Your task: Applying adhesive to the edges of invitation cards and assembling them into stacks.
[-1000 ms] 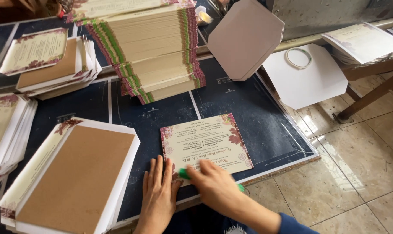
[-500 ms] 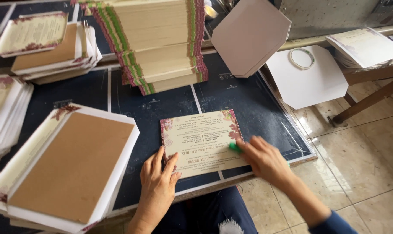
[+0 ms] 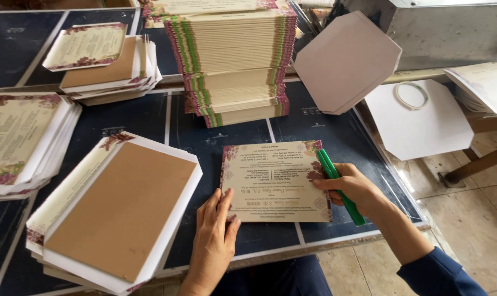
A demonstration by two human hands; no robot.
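On printed card, right hand, green tool

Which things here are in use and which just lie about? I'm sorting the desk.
In use:
left hand pressing the printed card
right hand holding the green stick at its right edge

Lying about:
tall card stack
brown-backed pile
white ring

A printed card lies flat on the table at the near edge. The left hand rests on its left edge, the right hand, holding a stick, on its right edge. A tall card stack stands behind; a board pile lies left.
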